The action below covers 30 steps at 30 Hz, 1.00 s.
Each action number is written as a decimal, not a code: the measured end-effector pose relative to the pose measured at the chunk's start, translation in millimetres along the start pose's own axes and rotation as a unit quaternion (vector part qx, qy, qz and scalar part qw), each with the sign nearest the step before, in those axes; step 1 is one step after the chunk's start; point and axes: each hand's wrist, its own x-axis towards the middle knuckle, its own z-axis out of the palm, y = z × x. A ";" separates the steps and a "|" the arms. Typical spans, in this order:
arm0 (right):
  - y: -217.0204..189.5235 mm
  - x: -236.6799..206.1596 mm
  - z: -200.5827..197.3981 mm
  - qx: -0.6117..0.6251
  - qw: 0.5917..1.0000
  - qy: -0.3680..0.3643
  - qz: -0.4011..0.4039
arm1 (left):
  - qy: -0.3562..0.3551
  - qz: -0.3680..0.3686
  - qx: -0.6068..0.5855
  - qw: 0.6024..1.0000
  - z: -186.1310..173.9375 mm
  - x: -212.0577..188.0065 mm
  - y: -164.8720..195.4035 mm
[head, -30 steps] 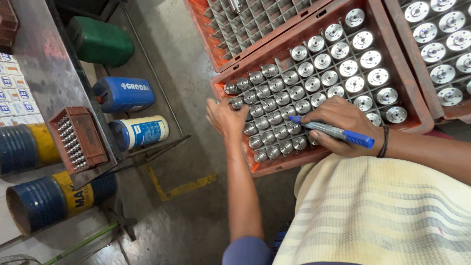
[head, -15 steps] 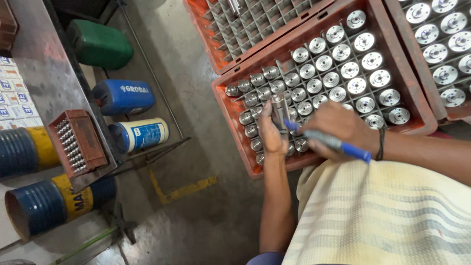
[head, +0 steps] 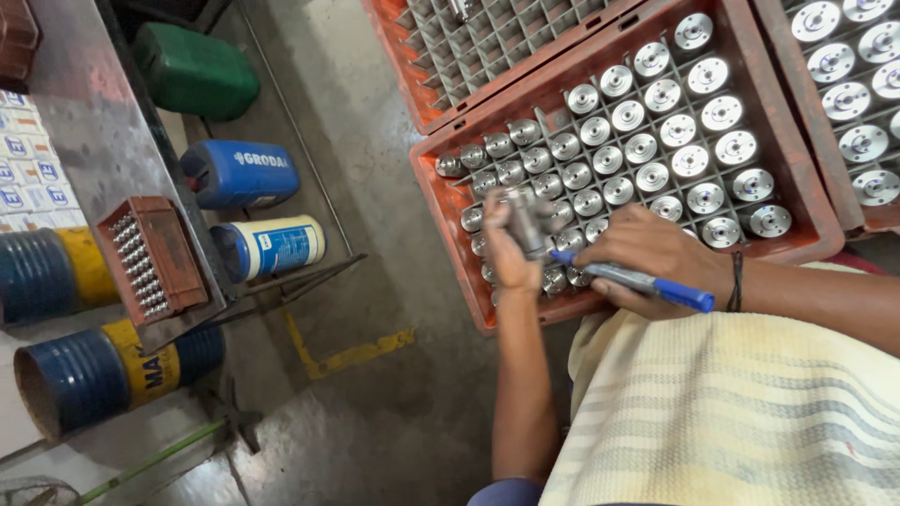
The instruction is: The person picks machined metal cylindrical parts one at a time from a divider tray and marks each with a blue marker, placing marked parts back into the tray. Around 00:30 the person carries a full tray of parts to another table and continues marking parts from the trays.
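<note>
An orange crate (head: 448,214) with a grid of cells holds several round silver metal parts (head: 647,148). My left hand (head: 506,251) is over the crate's near left corner, gripping one metal part (head: 527,217) lifted upright out of its cell. My right hand (head: 656,260) sits just to the right, holding a blue marker pen (head: 637,279) whose tip touches the lifted part. A black band circles my right wrist. A pale striped cloth (head: 741,412) lies over my lap below the crate.
More orange crates stand behind (head: 412,56) and to the right (head: 848,201). On the concrete floor lie a green jerrycan (head: 197,70), a blue jerrycan (head: 239,173) and a white-blue can (head: 272,245). A brown tray of pins (head: 150,258) and blue-yellow drums (head: 94,370) sit left.
My left hand went from lying flat on the parts to gripping one and lifting it out of the crate. My right hand brought the marker tip against it.
</note>
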 end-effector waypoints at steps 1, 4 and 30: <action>-0.2 -0.1 -1.7 0.003 1.000 0.023 0.015 | 0.065 0.037 0.127 0.989 -1.9 2.2 10.4; 0.0 -0.7 -6.5 0.008 0.996 0.065 0.053 | 0.211 0.242 0.727 0.607 -11.1 6.1 46.8; 16.7 3.4 11.9 -0.057 0.996 0.055 -0.027 | -0.022 0.040 0.140 0.989 6.7 -4.1 -7.6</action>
